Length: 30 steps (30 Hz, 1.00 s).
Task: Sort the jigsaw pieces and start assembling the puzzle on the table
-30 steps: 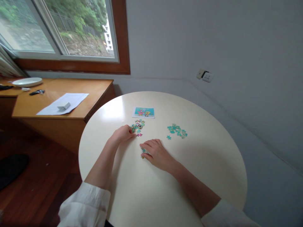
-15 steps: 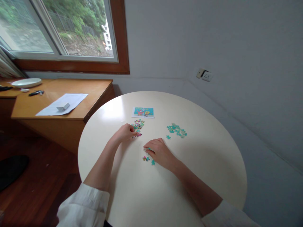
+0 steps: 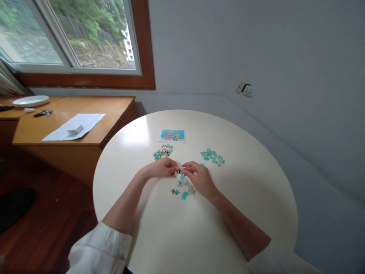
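The left hand (image 3: 162, 168) and right hand (image 3: 201, 180) met above the white bench (image 3: 176, 236), their fingertips apparently pinching one small dark-marked puzzle piece (image 3: 179, 171) from either side. Loose pieces (image 3: 184, 195) lay just nearer the person; a mixed pile (image 3: 163, 152), a teal pile (image 3: 211, 156) and a picture card (image 3: 171, 136) lay farther off.

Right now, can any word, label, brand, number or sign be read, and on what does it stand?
No text can be read for certain.
Picture card: possible lettering along its top, too small and blurred.
Paper sheet: any print is too faint to make out.
Puzzle pieces: no readable marks.
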Motion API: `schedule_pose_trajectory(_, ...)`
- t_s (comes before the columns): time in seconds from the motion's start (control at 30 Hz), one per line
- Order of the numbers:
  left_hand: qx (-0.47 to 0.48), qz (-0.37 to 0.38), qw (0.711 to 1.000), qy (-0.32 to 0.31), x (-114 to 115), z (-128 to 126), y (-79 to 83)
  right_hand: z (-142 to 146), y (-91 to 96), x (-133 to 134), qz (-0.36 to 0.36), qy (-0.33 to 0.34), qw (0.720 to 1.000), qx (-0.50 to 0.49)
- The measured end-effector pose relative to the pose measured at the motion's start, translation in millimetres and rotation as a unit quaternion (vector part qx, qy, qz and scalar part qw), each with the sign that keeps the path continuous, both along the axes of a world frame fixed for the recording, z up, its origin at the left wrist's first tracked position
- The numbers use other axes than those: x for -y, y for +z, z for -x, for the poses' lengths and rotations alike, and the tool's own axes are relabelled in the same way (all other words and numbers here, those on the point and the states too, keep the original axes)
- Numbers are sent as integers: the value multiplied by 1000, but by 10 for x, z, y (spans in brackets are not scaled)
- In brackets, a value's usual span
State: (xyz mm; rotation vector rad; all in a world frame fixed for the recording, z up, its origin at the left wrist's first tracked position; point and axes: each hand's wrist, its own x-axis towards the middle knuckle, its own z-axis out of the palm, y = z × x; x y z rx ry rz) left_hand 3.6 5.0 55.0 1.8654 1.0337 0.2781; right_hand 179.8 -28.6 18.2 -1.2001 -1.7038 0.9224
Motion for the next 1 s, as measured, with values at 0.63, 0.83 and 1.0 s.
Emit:
schedule_pose_trajectory(0.63, -118, -73, 986, 91, -97, 131, -55, -94, -41, -39, -81, 43, 968, 235)
schedule_pose_trajectory(0.83, -216, -92, 963, 132, -113, 127, -60, -86, 13, -25, -49, 26, 961, 272)
schedule_pose_trajectory(1.0, -264, -106, 949, 135, -121, 136, -57, -80, 23, -13, -43, 23, 962, 270)
